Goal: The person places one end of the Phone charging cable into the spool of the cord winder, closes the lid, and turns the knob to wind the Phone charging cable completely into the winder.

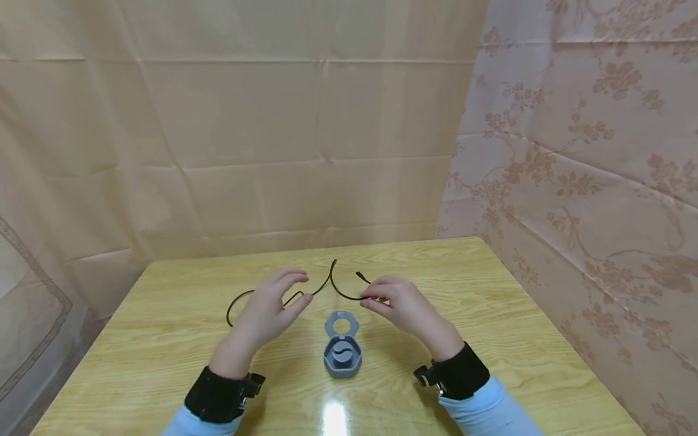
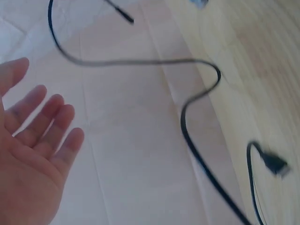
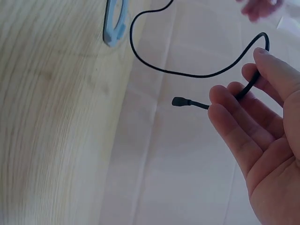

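A thin black USB cable (image 1: pixel 343 295) winds above the wooden table between the two hands. My right hand (image 1: pixel 400 303) grips it near one end, as the right wrist view (image 3: pixel 262 136) shows; the small black connector (image 3: pixel 180 101) sticks out past the fingers. My left hand (image 1: pixel 267 306) is beside the cable with its fingers spread and loosely bent, and the left wrist view shows nothing in its palm (image 2: pixel 35 164). A larger plug (image 2: pixel 275 164) is at the other end. Between the hands stands a grey-blue hexagonal cable winder (image 1: pixel 342 357), its ring-shaped lid (image 1: pixel 329 328) flipped back.
The light wooden table (image 1: pixel 545 375) reaches back to a hanging beige cloth (image 1: pixel 245 121). A flowered cloth (image 1: pixel 578 151) hangs along the right side, and pale fabric (image 1: pixel 33 315) along the left. Black camera straps (image 1: pixel 463 372) circle both wrists.
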Demonstrator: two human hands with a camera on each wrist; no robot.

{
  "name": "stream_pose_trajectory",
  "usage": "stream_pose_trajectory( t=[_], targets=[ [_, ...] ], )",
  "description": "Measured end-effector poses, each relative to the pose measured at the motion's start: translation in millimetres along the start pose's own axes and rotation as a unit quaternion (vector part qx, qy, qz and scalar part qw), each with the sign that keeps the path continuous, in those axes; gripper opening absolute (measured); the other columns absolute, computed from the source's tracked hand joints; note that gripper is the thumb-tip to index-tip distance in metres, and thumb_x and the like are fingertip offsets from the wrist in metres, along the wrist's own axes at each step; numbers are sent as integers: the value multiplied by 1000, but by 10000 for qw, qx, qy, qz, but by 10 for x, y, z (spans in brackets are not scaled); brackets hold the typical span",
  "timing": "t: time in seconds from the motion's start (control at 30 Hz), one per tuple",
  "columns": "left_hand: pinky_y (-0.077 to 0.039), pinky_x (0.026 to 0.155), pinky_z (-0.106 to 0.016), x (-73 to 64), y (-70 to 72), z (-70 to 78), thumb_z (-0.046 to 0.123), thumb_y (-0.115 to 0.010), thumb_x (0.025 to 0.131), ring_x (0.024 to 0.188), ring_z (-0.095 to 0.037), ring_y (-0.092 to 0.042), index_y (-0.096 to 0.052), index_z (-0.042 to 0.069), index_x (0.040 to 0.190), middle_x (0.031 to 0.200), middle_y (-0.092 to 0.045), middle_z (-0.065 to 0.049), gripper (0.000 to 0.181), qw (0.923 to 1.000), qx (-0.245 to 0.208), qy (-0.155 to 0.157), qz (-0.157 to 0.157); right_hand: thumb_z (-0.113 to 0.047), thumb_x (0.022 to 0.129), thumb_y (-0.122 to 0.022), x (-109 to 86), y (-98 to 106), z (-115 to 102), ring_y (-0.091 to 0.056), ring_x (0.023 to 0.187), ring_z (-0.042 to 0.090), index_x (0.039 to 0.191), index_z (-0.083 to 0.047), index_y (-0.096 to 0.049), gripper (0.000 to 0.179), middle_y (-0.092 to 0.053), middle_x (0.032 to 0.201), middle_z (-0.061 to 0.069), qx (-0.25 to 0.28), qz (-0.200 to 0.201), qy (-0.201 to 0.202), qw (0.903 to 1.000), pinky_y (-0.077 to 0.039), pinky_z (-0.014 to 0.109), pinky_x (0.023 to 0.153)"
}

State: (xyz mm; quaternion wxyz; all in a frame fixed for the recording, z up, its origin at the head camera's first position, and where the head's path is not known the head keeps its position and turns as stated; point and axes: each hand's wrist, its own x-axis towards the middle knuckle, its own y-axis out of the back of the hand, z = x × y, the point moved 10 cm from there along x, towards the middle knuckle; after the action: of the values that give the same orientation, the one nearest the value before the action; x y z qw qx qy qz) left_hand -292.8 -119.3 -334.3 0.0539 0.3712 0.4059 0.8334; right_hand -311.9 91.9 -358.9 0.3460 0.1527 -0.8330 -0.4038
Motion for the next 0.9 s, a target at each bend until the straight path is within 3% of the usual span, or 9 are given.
stream_pose_trajectory(
  t=[0.17,0.3,0.6,0.9],
  targets=[
    [-49,101,-46,34,-187,320,16,-80,90,123,-28,-59,-68,4,122,130,-63,-11,37,9938,-33,-1114,-17,-22,95,-75,22,-68,-123,-69,91,14,106,-16,-79,14,-71,104,-2,-82,-60,307,9995,-58,29,75],
    [-47,103,-45,32,-299,459,17,-82,88,121,-26,-60,-70,5,120,126,-66,-9,36,9873,234,-1569,-82,-21,95,-75,37,-107,-221,-68,89,12,105,-14,-79,13,-72,103,-1,-106,-69,587,9982,-57,27,74],
    [-47,96,-40,7,-450,454,20,-78,92,95,-17,-64,-76,13,98,96,-71,3,9,9796,958,-1680,-538,-17,94,-76,32,-145,-327,-68,87,13,102,-10,-79,11,-71,100,2,-119,-95,889,9959,-58,32,73],
    [-52,85,-41,-15,-423,295,18,-79,91,91,-18,-64,-78,14,97,94,-70,3,7,9816,1042,-1461,-655,-14,94,-76,40,-138,-306,-67,85,10,98,-11,-78,6,-72,97,-1,-525,-46,883,9947,-55,24,74]
  ],
)
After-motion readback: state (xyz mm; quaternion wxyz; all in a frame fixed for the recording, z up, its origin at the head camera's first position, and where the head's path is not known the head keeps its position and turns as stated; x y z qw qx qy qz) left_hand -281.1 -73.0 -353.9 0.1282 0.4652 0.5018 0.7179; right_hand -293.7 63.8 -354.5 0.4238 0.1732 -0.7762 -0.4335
